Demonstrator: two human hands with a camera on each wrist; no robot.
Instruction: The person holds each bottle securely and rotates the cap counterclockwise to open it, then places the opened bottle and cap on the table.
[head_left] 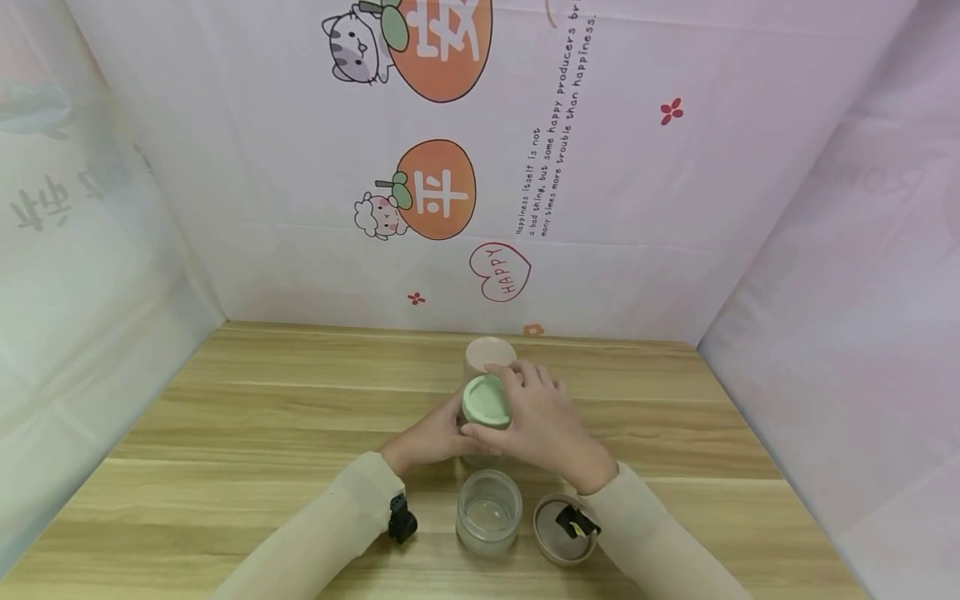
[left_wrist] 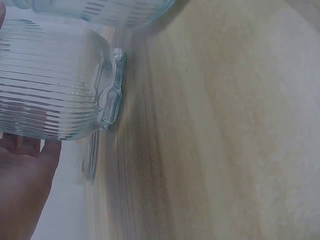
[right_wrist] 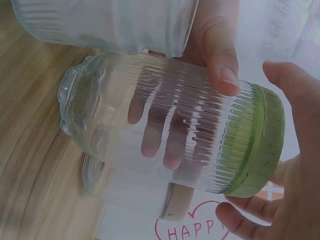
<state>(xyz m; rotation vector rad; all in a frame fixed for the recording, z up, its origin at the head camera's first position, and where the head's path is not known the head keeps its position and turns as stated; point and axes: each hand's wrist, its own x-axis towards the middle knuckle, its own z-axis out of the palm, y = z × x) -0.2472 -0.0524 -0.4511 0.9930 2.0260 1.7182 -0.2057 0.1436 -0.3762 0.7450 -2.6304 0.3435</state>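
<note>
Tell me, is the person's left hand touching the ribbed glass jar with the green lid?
Touching. The right wrist view shows the left hand gripping the ribbed glass jar with the green lid: its thumb presses on the glass, and its fingers show through from behind.

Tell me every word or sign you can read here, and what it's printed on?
"HAPPY": inside a red heart on the backdrop cloth; its top shows in the right wrist view too.
"Happiness itself is not a bad thing, but some happy producers br… many times more trouble than happiness.": slanted small print, partly cut off.
"平": on the lower orange fruit.
Upper orange fruit: character cropped, unreadable.
Jars, lids: no text.
</note>
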